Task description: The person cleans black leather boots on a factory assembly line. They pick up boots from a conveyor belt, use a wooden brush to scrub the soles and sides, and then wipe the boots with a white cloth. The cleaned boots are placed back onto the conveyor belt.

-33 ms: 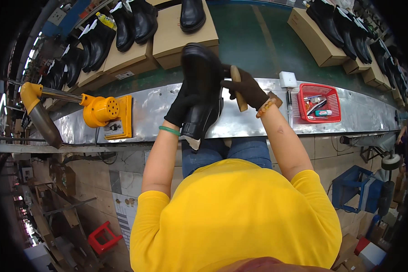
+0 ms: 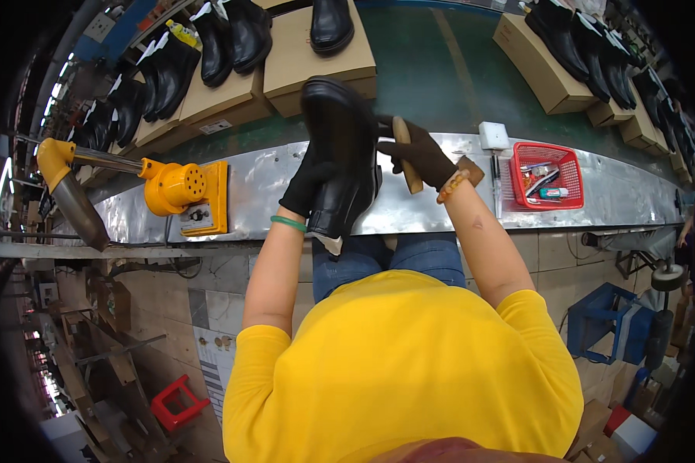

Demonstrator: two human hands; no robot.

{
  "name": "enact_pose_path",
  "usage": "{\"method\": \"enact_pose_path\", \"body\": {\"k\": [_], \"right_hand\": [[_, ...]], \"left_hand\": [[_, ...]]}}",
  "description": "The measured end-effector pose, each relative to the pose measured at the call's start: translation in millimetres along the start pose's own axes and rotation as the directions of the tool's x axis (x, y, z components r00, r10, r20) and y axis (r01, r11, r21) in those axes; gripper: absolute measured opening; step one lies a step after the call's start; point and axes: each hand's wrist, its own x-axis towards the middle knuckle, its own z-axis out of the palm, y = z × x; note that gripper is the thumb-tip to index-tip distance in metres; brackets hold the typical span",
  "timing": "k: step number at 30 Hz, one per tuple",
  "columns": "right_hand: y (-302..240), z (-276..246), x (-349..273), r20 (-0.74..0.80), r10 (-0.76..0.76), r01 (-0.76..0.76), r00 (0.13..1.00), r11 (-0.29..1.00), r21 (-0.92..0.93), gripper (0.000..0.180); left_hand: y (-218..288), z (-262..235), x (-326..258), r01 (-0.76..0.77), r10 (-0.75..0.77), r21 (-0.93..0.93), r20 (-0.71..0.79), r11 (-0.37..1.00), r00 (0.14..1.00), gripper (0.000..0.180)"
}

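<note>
My left hand [image 2: 310,184], in a black glove with a green bangle at the wrist, grips a black leather boot [image 2: 338,127]. The boot is held over the bench with its toe away from me and its whitish-lined opening toward me. To its right, my right hand [image 2: 425,154], in a dark glove with a beaded bracelet, is closed on a long tan wooden piece [image 2: 406,154] shaped like a brush's back. Its working side is hidden, so bristles cannot be made out. The wooden piece stands close beside the boot's right side.
A yellow machine [image 2: 184,193] with a jointed nozzle arm stands at the left. Right of my hand are a brown block [image 2: 469,171], a white square container [image 2: 493,136] and a red basket [image 2: 547,205] of small items. Cardboard boxes [image 2: 301,86] bearing black boots line the far side.
The boot's toe has swung slightly to the left. Both hands keep their holds.
</note>
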Motion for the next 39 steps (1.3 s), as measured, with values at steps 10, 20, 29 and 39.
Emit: {"method": "enact_pose_path", "body": {"k": [10, 20, 29, 39], "right_hand": [[56, 2, -15, -0.07, 0.228, -0.235, 0.971, 0.966, -0.109, 0.051], [89, -17, -29, -0.171, 0.304, -0.307, 0.937, 0.952, 0.01, 0.05], [91, -17, -29, -0.152, 0.288, -0.295, 0.946, 0.955, -0.024, 0.051], [88, -12, -31, -0.16, 0.27, -0.278, 0.949, 0.96, -0.029, 0.053]], "left_hand": [[-16, -47, -28, 0.02, -0.098, -0.274, -0.272, 0.962, 0.957, 0.067], [-12, -22, -68, -0.164, 0.131, -0.03, -0.463, 0.986, 0.877, 0.057], [38, -70, -202, -0.124, 0.293, 0.266, -0.825, 0.956, 0.484, 0.086], [65, -156, -266, 0.275, 0.54, 0.51, -0.841, 0.815, -0.041, 0.1]]}}
